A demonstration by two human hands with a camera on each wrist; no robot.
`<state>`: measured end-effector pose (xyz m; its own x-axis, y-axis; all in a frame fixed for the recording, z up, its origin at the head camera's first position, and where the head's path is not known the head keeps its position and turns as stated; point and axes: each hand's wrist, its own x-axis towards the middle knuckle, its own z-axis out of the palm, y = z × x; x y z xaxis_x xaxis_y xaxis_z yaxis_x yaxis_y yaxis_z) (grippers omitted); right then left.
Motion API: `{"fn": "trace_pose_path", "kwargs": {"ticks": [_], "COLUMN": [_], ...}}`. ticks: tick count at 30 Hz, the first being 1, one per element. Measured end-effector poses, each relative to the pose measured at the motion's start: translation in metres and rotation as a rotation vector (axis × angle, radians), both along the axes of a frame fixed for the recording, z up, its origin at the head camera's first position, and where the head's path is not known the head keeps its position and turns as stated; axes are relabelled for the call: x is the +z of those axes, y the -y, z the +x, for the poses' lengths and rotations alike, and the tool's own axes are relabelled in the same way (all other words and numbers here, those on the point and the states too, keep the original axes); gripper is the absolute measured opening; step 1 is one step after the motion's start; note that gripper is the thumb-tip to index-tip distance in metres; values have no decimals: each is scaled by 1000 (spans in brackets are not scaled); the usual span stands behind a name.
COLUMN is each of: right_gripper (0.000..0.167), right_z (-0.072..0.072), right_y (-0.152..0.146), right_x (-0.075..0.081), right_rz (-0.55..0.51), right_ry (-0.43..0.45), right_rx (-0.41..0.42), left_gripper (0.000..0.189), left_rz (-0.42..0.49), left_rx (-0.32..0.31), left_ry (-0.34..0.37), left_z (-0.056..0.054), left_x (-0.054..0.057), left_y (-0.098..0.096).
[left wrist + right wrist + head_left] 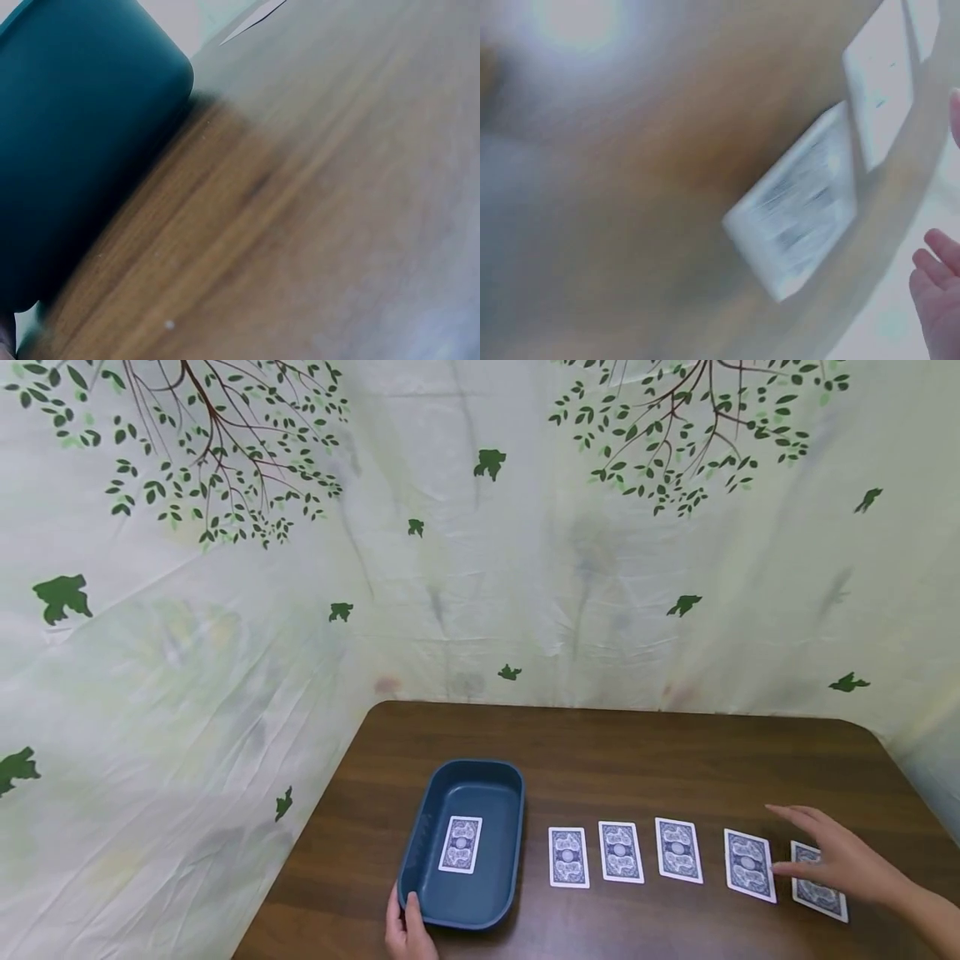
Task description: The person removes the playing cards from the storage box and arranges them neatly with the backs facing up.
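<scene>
A blue tray (pixel 517 852) stands at the left of the brown table, with one card (pixel 460 844) lying patterned side up inside it. My left hand (pixel 411 928) grips the tray's near left corner, thumb over the rim and fingers along the outside. In the left wrist view the tray's outer wall (pixel 82 127) fills the upper left. On the right, my right hand (pixel 847 860) is spread over the rightmost card (pixel 821 896), partly covering it. Its thumb overlaps the edge of the neighbouring card (pixel 748 865). Nothing shows between its fingers.
More cards with the same blue and white backs lie in a row: one card (pixel 569 857) beside the tray, a second card (pixel 621 852) and a third card (pixel 678 850) further right. Behind the wooden table (pixel 600 743) hangs a leaf-printed cloth (pixel 450 635).
</scene>
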<state>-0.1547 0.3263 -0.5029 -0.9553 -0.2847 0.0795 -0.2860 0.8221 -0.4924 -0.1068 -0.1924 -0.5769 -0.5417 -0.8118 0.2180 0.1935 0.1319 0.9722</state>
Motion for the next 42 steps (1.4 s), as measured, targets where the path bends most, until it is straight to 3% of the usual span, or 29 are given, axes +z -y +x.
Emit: {"fn": "trace_pose_path", "kwargs": {"ticks": [7,14,22,29,31,33,39,42], "right_gripper": [75,72,69,69,68,67,66,68], "right_z": [-32,-56,-66,-59,-56,-53,-49,-48], "right_y": [80,177,284,350,361,371,392,401], "right_x": [27,39,46,39,34,29,11,3], "right_rz": [-3,-22,-42,22,42,65,161,196], "right_ry": [-95,-77,-53,1,-7,-16,1,23], "right_rx": [136,295,475,558,569,571,531,491], "left_gripper": [29,30,30,28,28,28,30,31], "left_rz": [10,10,14,4,0,1,12,5], "left_rx": [12,-20,-27,-14,-20,-32,-70,-87], "left_ry": [88,85,40,71,74,71,67,39], "left_z": [-1,-3,1,13,14,14,6,5], "left_x": [5,6,6,40,42,37,4,1], "left_y": [2,7,10,-7,-9,-8,3,7]}}
